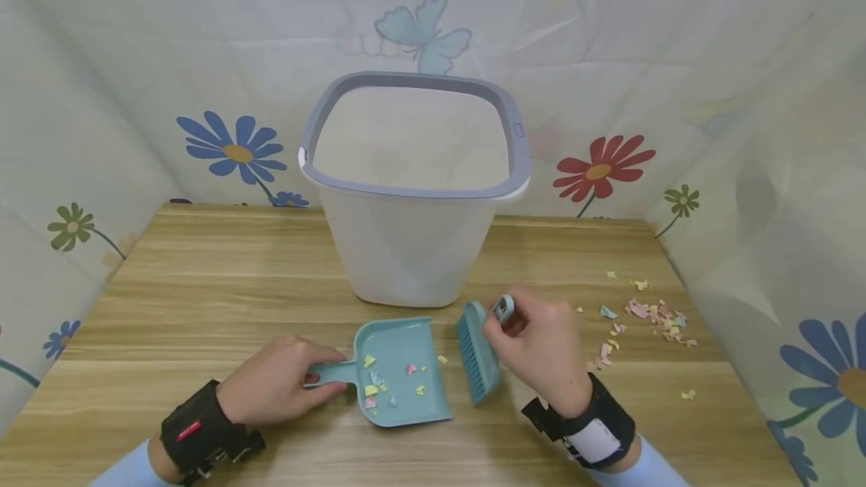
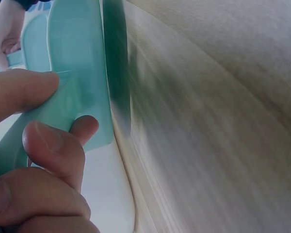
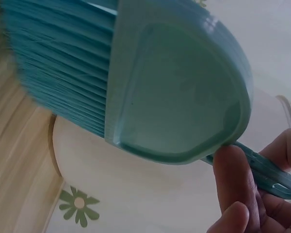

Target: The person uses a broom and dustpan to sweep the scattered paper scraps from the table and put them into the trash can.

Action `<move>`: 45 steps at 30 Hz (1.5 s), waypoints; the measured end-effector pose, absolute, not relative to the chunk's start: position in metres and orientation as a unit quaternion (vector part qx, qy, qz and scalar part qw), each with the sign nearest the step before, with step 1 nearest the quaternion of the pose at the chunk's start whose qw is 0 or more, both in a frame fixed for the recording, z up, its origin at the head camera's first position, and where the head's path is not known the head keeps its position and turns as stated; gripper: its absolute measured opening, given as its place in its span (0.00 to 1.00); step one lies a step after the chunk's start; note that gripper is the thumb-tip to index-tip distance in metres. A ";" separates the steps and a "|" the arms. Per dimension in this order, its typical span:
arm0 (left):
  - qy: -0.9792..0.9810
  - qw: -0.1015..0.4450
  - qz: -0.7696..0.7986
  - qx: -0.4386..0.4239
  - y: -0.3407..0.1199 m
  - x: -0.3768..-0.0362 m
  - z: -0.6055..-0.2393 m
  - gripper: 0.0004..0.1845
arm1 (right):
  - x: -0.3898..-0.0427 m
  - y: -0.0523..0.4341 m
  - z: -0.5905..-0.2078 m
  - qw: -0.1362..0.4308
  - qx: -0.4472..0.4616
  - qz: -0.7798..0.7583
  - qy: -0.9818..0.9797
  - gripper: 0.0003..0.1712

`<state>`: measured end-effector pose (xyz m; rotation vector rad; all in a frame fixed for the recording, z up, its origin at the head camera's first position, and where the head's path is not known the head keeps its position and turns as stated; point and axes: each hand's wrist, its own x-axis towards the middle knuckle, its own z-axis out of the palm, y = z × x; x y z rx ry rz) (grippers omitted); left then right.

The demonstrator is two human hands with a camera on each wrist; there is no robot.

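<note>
In the head view a teal dustpan (image 1: 399, 344) lies in front of the bin, its wide edge facing right and a few paper scraps (image 1: 371, 390) on it. My left hand (image 1: 280, 382) grips its handle (image 2: 53, 109) between thumb and fingers. To the right, my right hand (image 1: 544, 340) holds a teal hand brush (image 1: 482, 352) by its handle. The brush stands a little apart from the dustpan's edge, bristles (image 3: 63, 58) toward the pan. One yellow scrap (image 1: 443, 359) lies between them. Whether the bristles touch the table cannot be told.
A tall white bin (image 1: 409, 246) with a blue-grey rim stands at the back middle of the wooden table (image 1: 237, 276). Pink, yellow and blue paper scraps (image 1: 659, 314) are scattered at the right. Flower-printed cloth (image 1: 230, 58) hangs behind and along both sides.
</note>
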<state>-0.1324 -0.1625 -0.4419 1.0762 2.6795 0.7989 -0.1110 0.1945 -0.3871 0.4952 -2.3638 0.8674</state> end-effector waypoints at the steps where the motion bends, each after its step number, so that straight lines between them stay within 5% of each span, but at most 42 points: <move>1: 0.891 0.071 0.267 0.359 -0.163 -0.133 -0.442 0.16 | -0.110 0.193 -0.388 0.280 0.191 0.331 -0.881 0.09; 9: 0.887 0.064 0.269 0.369 -0.162 -0.133 -0.443 0.15 | -0.110 0.191 -0.389 0.202 0.211 0.469 -0.834 0.09; 26: 0.887 0.113 0.281 0.349 -0.168 -0.134 -0.436 0.15 | -0.113 0.205 -0.377 0.224 0.169 0.450 -0.848 0.09; 45: 0.841 0.050 0.340 0.417 -0.176 -0.128 -0.402 0.13 | -0.105 0.232 -0.383 0.245 0.139 0.384 -0.879 0.12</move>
